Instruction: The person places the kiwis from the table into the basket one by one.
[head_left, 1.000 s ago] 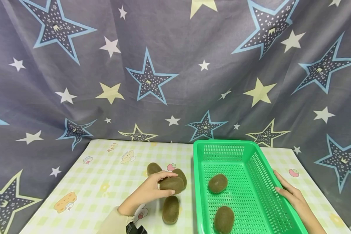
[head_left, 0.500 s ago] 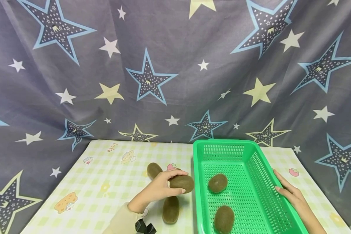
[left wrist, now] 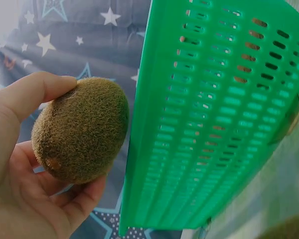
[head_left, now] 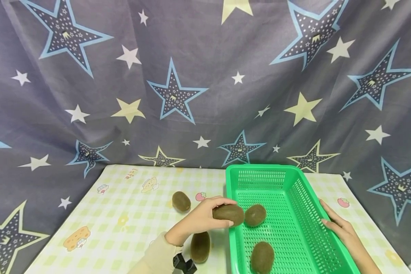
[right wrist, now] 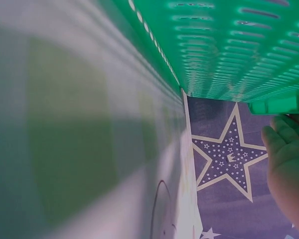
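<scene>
My left hand (head_left: 205, 217) grips a brown, fuzzy kiwi (head_left: 228, 215) between thumb and fingers at the left rim of a green plastic basket (head_left: 230, 243). In the left wrist view the kiwi (left wrist: 82, 132) sits close beside the basket's slotted wall (left wrist: 189, 129). Two kiwis lie inside the basket, one near the left wall (head_left: 255, 215) and another nearer the front (head_left: 262, 257). On the cloth to the left rest an upper kiwi (head_left: 181, 201) and a lower kiwi (head_left: 200, 247). My right hand (head_left: 342, 228) holds the basket's right rim, thumb on top and fingers outside.
A checked, patterned cloth (head_left: 116, 201) covers the table. Behind it hangs a dark curtain (head_left: 205, 76) printed with stars. A black wrist-camera mount (head_left: 184, 263) sits at my left cuff. Part of a brown, blurred shape (left wrist: 289, 229) enters the left wrist view's corner.
My left hand has carried its kiwi rightward from the group on the cloth to the basket's left rim. One kiwi seen behind it before is now hidden. The right hand stays put.
</scene>
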{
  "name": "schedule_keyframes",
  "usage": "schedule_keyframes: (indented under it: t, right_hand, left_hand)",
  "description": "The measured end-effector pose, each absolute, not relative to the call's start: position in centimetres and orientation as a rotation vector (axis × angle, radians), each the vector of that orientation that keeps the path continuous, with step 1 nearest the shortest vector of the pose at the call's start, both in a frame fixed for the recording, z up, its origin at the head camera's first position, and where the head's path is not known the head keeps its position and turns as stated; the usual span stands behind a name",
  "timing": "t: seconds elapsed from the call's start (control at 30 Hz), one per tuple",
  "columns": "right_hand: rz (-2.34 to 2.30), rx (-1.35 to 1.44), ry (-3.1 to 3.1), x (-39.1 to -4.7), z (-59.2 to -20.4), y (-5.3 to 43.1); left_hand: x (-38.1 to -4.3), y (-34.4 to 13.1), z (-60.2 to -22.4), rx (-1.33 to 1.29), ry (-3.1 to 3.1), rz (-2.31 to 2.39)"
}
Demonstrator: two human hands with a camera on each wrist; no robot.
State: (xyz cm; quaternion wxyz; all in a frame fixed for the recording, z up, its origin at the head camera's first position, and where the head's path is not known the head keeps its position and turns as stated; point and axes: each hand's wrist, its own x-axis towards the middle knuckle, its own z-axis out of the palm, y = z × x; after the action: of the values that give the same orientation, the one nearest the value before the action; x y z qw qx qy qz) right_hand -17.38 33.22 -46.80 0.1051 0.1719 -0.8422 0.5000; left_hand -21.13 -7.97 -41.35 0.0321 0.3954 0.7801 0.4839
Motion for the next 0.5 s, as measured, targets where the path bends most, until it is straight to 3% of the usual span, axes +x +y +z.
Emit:
schedule_keyframes:
  t: [0.5]
  right_hand:
    - [1.491,0.458,-2.517,-17.3,-46.8,33.3]
  left_hand:
    - [-21.2,-4.8,-40.7,1.186,2.430,1.415]
